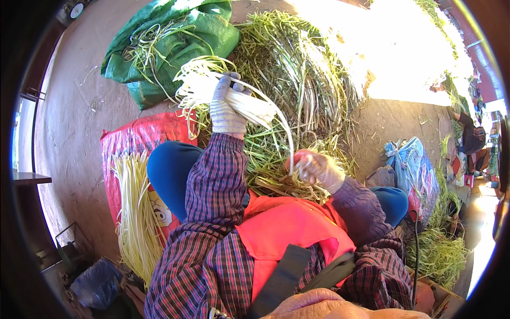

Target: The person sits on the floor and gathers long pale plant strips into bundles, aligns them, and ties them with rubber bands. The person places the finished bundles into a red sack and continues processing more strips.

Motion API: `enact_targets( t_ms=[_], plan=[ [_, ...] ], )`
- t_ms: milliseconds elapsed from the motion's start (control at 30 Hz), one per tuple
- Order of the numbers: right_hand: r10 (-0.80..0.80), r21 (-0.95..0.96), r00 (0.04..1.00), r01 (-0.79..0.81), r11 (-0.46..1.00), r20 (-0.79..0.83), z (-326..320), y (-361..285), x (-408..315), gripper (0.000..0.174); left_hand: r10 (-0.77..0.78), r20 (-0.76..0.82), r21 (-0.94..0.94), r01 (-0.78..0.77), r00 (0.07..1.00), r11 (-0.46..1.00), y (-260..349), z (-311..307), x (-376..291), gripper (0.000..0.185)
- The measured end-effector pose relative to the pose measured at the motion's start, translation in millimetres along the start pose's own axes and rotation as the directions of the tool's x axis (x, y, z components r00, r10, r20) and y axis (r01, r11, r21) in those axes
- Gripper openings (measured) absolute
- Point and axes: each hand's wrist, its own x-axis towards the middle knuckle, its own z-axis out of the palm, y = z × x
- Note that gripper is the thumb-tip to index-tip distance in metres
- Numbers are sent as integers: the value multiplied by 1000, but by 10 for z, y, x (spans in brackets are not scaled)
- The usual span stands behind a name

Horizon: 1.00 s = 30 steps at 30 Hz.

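Note:
My left hand [228, 104], in a striped knit glove with dark fingertips, is closed around a bundle of pale, whitish-yellow stalks [251, 107]. A single long stalk [283, 119] arcs from that bundle down to my right hand [320, 169]. The right hand is gloved and blurred, with its fingers bent near the stalk's lower end; whether they pinch it is unclear. Beneath both hands lies a large heap of green and dry leafy stalks [295, 79]. A neat bundle of pale stalks [137, 215] rests on a red printed sack [131, 131] at the left.
A green woven sack [215, 32] with loose leaves on it lies at the upper left. Tied blue and pink bags [414, 171] stand at the right, near a pile of green trimmings [438, 251]. Another person [472, 133] works at the far right. Strong sunlight washes out the upper right.

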Motion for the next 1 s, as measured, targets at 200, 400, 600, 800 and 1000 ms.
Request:
enact_targets(
  t_ms=[200, 400, 600, 800, 1000],
  plan=[
    [69, -57, 993, -64, 996, 96, 172, -142, 83, 50, -1, -40, 39, 3, 999, 999, -49, -49, 28, 23],
    [226, -26, 948, -226, 974, 222, 107, -224, 31, 52, 13, -67, 77, -8, 998, 997, -86, -14, 65, 26],
    [-167, -265, 960, 104, 958, -226, -155, -401, 236, 27, -74, 93, 27, 72, 993, 997, -284, 10, -48, 31],
    [43, -999, 998, -33, -20, -34, -303, -284, 658, 26, -498, -82, 335, 494, 863, 802, -803, -169, -351, 40],
    [-373, -942, 925, 53, 332, -79, -400, -199, 609, 19, -485, -245, 176, 531, 839, 829, -930, -360, -305, 43]
  ],
)
